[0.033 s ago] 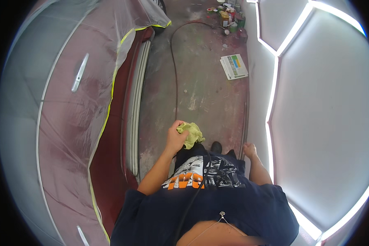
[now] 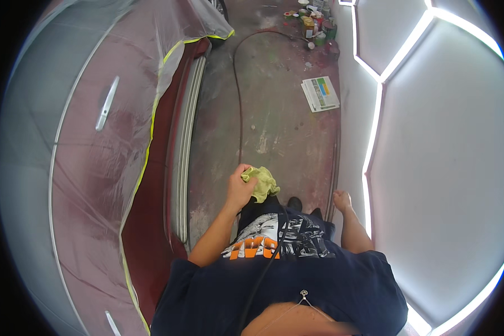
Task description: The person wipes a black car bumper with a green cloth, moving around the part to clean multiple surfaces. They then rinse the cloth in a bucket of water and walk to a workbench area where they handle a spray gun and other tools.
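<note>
My left hand (image 2: 240, 187) is closed on a crumpled yellow-green cloth (image 2: 263, 185), which hangs in front of my body at waist height. My right hand (image 2: 342, 200) hangs low beside the wall on the right, its fingers curled in, with nothing showing in it. Left of me stands a dark red car (image 2: 151, 235), its upper part covered by clear masking film (image 2: 95, 185). Yellow tape (image 2: 149, 147) runs along the film's edge. A dark cable or hose (image 2: 261, 273) lies across the front of my shirt.
A thin hose (image 2: 240, 106) curves over the stained floor (image 2: 280, 145). Cans and bottles (image 2: 319, 38) crowd the far right corner, and a stack of printed sheets (image 2: 321, 94) lies closer. A white wall with bright light strips (image 2: 369, 140) borders the right side.
The view has shifted slightly, and more of my footwear shows under my shirt's hem. My left hand keeps the cloth in nearly the same place; my right hand has barely moved.
</note>
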`<action>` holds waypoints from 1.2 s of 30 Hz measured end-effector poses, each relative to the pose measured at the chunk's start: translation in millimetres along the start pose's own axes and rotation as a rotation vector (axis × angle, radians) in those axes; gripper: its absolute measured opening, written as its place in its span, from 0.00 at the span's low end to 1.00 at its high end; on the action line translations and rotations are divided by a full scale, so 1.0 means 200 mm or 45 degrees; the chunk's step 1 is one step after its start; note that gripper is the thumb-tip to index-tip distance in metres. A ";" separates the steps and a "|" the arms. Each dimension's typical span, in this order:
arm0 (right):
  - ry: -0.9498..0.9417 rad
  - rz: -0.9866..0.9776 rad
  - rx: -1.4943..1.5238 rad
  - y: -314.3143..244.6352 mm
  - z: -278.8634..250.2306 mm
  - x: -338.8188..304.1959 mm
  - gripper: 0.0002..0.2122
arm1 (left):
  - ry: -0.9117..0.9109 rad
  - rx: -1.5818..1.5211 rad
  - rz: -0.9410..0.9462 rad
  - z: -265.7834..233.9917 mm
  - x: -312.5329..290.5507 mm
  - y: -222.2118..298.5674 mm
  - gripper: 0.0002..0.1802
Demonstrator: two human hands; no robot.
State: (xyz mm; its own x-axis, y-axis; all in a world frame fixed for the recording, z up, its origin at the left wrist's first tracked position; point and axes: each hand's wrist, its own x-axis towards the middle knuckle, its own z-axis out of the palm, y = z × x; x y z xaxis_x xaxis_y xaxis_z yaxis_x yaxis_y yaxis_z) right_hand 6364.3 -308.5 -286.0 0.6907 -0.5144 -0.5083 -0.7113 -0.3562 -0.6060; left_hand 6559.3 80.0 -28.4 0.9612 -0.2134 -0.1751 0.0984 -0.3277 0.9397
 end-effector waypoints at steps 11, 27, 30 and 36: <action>-0.894 0.068 0.753 -2.22 -0.28 1.29 0.37 | -0.068 0.000 0.174 0.47 1.89 0.27 0.15; -0.798 0.018 1.281 -3.78 -0.21 3.53 0.15 | -0.362 -0.065 -0.192 0.37 4.41 0.77 0.26; -0.792 0.158 1.505 -4.15 -0.35 4.07 0.11 | -0.166 0.227 -0.195 0.24 4.83 0.70 0.24; -0.910 -0.158 1.483 -5.31 -0.72 4.43 0.23 | -0.032 0.288 -0.739 -0.02 5.32 0.40 0.17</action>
State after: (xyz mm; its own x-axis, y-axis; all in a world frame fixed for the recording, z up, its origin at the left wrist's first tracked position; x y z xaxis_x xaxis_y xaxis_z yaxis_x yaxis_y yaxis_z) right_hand 7712.2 -498.5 -3.7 0.9099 0.1093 -0.4003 -0.3655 0.6675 -0.6487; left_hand 7591.0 -170.2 -138.5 0.7607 0.0374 -0.6480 0.5434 -0.5828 0.6043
